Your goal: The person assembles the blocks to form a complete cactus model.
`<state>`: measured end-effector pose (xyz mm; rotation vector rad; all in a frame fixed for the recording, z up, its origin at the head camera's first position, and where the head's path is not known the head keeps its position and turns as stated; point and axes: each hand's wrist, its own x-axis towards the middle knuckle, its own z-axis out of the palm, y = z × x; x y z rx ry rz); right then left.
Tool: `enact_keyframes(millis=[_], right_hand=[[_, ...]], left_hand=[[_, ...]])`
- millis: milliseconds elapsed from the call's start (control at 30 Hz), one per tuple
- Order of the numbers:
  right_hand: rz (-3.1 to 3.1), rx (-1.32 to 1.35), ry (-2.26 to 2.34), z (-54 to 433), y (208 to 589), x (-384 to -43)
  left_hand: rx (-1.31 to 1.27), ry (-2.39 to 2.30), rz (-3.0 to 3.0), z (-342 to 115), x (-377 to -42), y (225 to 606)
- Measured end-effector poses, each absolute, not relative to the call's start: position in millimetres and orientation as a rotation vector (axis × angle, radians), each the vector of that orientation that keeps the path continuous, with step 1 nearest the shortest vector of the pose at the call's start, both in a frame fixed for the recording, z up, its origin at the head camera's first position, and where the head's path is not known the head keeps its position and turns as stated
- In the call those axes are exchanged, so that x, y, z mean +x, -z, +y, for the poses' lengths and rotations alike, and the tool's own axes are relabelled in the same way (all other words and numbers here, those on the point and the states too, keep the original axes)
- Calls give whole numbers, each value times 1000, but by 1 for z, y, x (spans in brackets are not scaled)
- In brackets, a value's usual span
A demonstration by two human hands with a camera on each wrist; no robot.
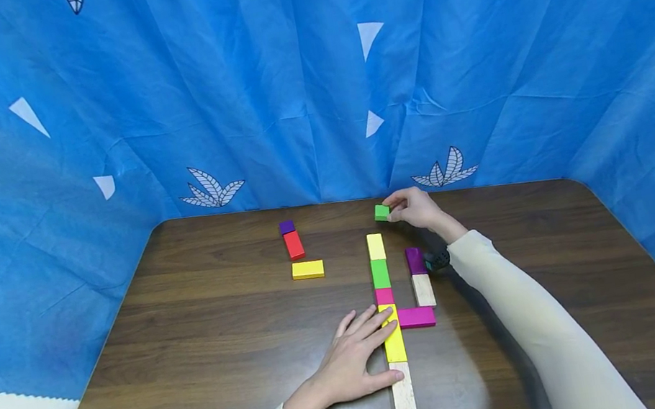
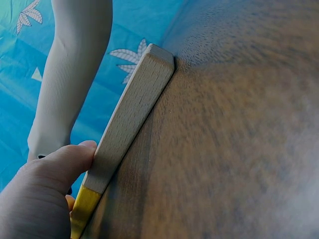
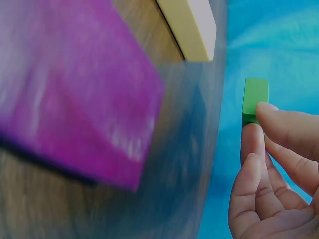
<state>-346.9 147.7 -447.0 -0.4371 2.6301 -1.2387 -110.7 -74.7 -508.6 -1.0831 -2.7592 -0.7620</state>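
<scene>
My right hand [image 1: 417,209] pinches a small green block [image 1: 381,212] between thumb and fingertips near the table's far edge; the right wrist view also shows this green block [image 3: 256,97]. Below it runs a straight row of blocks: pale yellow [image 1: 376,246], green [image 1: 380,273], pink [image 1: 384,296], yellow [image 1: 395,346] and a long bare-wood block [image 1: 405,403]. My left hand [image 1: 348,367] lies with fingers spread, fingertips on the yellow block and thumb touching the wood block [image 2: 132,112]. A magenta block [image 1: 417,317] sticks out sideways from the row.
Right of the row, a purple block [image 1: 415,260] and a short wood block [image 1: 423,290] lie end to end above the magenta one. Farther left are a small dark purple block [image 1: 287,227], a red block [image 1: 294,245] and another yellow block [image 1: 308,270]. A blue curtain [image 1: 305,77] surrounds the brown table [image 1: 207,343].
</scene>
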Motion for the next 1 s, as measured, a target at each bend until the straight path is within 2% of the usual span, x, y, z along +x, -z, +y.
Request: enact_keyframes(millis=[1000], right_hand=[[2584, -542, 1064, 128, 461, -349]], left_hand=[[-1081, 753, -2796, -75, -112, 511]])
